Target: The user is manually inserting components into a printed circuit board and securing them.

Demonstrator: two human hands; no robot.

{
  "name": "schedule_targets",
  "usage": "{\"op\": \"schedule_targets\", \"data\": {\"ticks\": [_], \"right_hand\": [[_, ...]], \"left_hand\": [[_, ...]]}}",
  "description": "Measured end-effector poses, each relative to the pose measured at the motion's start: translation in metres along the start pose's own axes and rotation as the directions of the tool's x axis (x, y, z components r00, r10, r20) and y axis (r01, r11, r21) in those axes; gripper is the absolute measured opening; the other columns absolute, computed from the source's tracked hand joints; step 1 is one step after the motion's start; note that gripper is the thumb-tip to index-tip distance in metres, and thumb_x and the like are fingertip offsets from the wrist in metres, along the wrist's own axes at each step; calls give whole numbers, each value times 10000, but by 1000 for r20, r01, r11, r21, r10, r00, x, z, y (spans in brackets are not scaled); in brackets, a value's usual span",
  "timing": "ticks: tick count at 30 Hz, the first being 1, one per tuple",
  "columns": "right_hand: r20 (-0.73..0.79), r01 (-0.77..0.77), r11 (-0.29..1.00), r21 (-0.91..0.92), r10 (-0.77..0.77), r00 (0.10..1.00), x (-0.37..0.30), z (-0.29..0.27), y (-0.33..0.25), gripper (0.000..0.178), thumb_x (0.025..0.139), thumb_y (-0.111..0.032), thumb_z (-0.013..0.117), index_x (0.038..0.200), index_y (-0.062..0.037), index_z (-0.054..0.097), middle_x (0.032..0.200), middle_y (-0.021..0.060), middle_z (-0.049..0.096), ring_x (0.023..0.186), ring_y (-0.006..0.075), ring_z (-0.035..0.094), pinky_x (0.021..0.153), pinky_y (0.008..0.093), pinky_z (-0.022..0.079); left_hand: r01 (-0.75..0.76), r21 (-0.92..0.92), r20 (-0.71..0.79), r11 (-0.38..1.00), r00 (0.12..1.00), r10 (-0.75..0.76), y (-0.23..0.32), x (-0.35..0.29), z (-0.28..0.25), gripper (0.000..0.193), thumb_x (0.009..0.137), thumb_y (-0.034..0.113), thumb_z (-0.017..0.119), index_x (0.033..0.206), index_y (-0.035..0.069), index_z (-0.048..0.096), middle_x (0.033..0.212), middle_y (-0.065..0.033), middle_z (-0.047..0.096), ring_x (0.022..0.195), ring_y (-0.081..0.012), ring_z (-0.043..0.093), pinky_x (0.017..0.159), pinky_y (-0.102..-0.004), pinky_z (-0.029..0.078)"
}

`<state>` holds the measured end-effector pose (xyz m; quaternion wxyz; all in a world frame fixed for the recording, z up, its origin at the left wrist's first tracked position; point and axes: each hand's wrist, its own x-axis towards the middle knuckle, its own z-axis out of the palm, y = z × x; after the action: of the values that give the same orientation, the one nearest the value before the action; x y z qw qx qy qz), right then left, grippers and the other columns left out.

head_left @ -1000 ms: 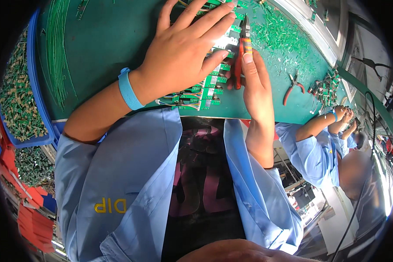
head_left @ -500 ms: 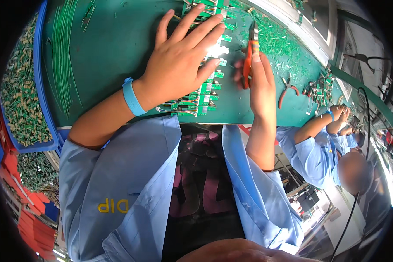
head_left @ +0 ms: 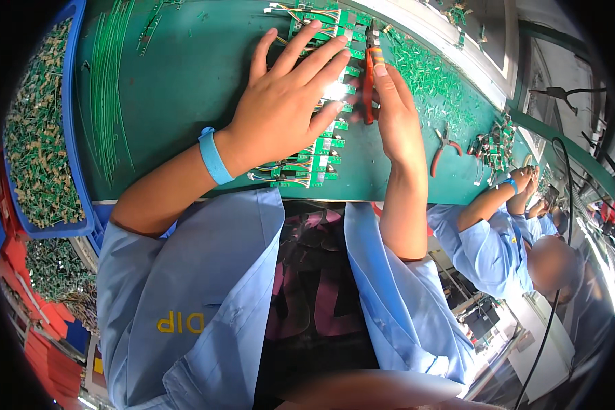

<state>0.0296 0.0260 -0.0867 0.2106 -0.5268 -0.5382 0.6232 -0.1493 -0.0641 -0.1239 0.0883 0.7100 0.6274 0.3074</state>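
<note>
A strip of green circuit boards with thin coloured wires and white plugs runs away from me across the green table. Over its middle lies my left hand, fingers spread and pressing on the boards; a blue band circles that wrist. My right hand is closed round orange-handled cutting pliers. Their jaws point away from me, beside the right edge of the strip near my left fingertips. Whether the jaws touch a board I cannot tell. The fingers under the pliers are partly hidden and blurred.
Green offcuts litter the table at the far right. A second pair of pliers lies nearer, beside a heap of wired parts. Long green strips lie at left, by a blue bin of small boards. A co-worker sits at right.
My right hand has brought the pliers left, up against the edge of the board strip. The left hand stays spread on the boards. The whole view has shifted slightly.
</note>
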Motion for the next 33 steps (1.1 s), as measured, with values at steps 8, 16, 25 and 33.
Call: {"op": "schedule_targets", "data": {"ticks": [8,16,25,33], "right_hand": [[-80,64,967,-247,-86,993,4,-11,9,418,1161,-411,556,1238,-11,650,902,73,666,718,207,653,649,337,525],[-463,-124,567,-814,-505,728,-51,-81,59,417,1054,-343,695,1337,-42,632,1098,180,726,891,378,711,772,444,569],[486,191,965,-182,-81,870,-142,-30,86,337,1010,-314,697,926,8,747,785,151,746,702,319,672,721,444,563],[-274,507,862,-3,-488,829,-107,-10,78,484,1011,-98,730,1476,-39,607,1399,147,682,1153,249,664,973,394,563]], "left_hand": [[-33,25,24,999,999,33,0,10,-4,643,958,313,730,1533,55,603,1711,-69,489,1644,-355,333,1287,-687,189],[-107,-45,8,993,994,107,-9,19,-10,655,994,263,709,1594,57,544,1703,-162,490,1618,-406,383,1305,-614,203],[143,-114,135,983,983,-127,-40,79,-28,487,1043,265,737,1435,-15,663,1409,-164,704,1265,-296,666,1088,-416,485],[629,-170,482,759,724,-493,-74,-13,-149,280,1098,197,688,1112,-72,766,993,-140,791,860,-201,713,826,-304,577]]}}
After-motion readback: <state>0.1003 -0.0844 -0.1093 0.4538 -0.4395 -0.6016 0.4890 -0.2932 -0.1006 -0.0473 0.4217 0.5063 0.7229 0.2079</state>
